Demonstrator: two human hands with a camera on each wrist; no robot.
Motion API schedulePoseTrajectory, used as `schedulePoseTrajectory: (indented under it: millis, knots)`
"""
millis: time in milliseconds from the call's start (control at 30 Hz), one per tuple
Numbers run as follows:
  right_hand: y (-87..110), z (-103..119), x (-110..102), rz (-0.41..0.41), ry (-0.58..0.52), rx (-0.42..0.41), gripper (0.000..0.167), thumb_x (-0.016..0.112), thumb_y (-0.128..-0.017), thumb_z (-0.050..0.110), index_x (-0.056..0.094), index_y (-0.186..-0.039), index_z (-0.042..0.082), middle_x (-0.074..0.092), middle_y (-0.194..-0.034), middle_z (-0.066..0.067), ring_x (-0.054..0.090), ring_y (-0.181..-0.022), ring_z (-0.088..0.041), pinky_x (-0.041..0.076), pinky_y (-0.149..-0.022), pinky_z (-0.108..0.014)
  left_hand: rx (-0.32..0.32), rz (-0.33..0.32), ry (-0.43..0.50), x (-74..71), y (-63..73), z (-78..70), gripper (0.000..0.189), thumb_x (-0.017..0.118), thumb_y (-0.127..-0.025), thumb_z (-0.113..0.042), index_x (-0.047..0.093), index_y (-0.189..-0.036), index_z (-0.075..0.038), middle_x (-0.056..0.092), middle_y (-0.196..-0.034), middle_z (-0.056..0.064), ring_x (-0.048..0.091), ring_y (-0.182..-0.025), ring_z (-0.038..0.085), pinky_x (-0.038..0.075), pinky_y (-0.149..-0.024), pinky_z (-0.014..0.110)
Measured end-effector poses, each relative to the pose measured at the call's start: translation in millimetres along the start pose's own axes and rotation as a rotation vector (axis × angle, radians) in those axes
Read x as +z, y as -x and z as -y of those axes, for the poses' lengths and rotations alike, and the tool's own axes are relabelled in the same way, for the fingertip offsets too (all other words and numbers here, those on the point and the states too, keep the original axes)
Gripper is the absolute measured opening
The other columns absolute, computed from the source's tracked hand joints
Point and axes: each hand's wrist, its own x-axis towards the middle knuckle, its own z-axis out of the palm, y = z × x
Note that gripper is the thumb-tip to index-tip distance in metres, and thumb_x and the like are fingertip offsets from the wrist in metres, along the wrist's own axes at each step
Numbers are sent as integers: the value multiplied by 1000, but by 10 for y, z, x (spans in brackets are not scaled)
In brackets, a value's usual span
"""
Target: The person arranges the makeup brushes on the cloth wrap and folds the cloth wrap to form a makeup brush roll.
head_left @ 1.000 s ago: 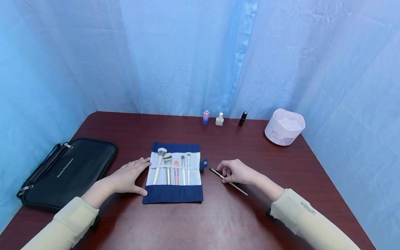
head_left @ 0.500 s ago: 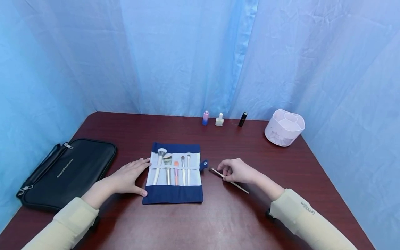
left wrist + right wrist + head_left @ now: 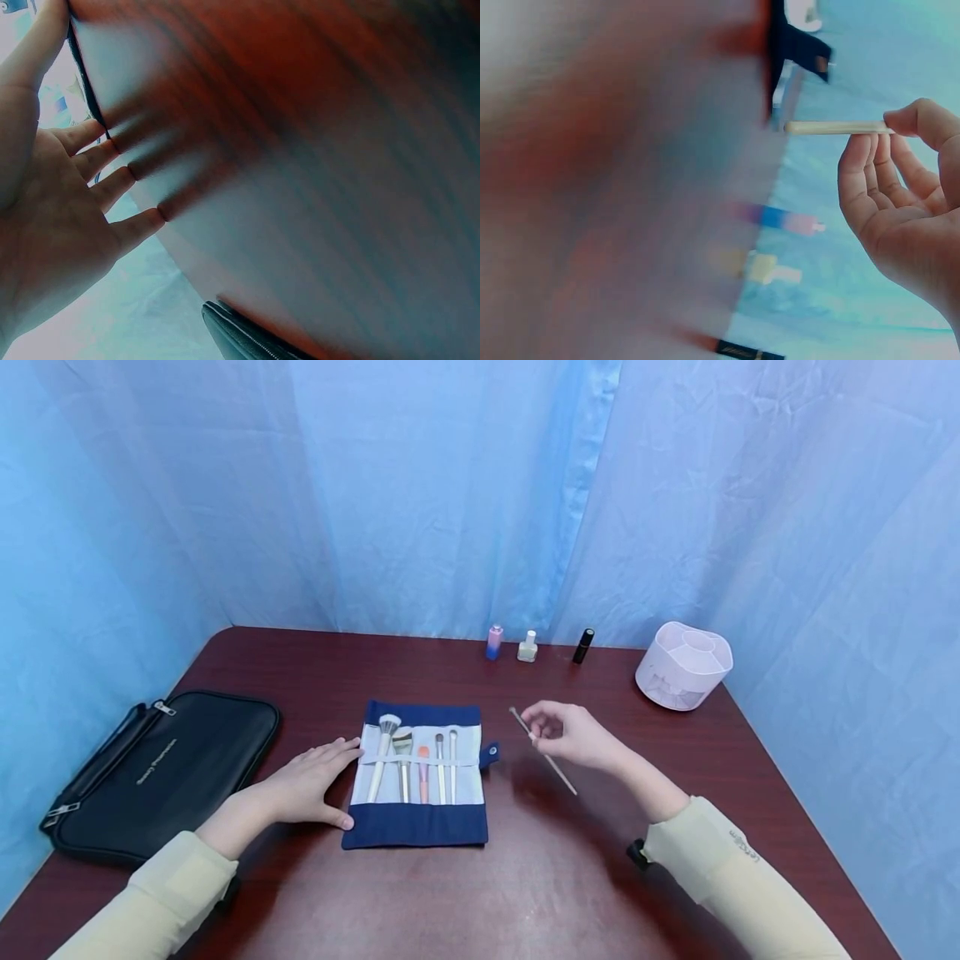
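Observation:
My right hand (image 3: 573,735) pinches a thin makeup brush (image 3: 555,767) between thumb and fingers, raised over the table to the right of the brush roll. In the right wrist view the pale handle of the brush (image 3: 832,127) sticks out from the fingertips. The navy and white brush roll (image 3: 420,827) lies unfolded, with several brushes tucked under its strap, among them a fluffy white-tipped brush (image 3: 385,747) and an orange-tipped one (image 3: 423,768). My left hand (image 3: 315,781) is spread flat, its fingertips and thumb at the left edge of the roll.
A black zipped case (image 3: 161,772) lies at the left. Along the back edge stand a pink-and-blue bottle (image 3: 493,642), a nail polish bottle (image 3: 527,648) and a black tube (image 3: 582,646). A white organizer (image 3: 682,667) is at the back right, before blue curtains (image 3: 450,502).
My right hand has lifted the makeup brush off the table and moved it slightly away from me. The left hand and the brush roll have stayed put.

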Motion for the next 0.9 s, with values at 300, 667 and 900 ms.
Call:
schedulePoseTrajectory:
  millis: [300, 667, 900]
  knots:
    - [-339, 336, -90, -92, -207, 52, 33, 59, -86, 1, 55, -118, 5, 60, -99, -19, 61, -86, -21, 55, -69, -35, -2, 0, 3, -10, -5, -1, 105, 75, -68, -59, 33, -146, -4, 28, -153, 15, 25, -139, 39, 25, -108, 60]
    - [-787, 419, 45, -137, -478, 53, 35, 59, -91, 6, 48, -124, 1, 59, -96, -15, 64, -82, -31, 56, -72, -44, -3, 7, 6, 5, 8, -5, 104, 75, -69, -58, 31, -146, -3, 26, -154, 15, 23, -140, 38, 24, -109, 59]
    - [-986, 296, 231, -161, -597, 40, 42, 59, -88, -1, 43, -127, 2, 58, -93, -12, 64, -80, -25, 57, -70, -42, -8, 4, 4, -16, 7, -19, 104, 76, -69, -58, 32, -146, -3, 27, -153, 15, 23, -140, 39, 24, -108, 60]
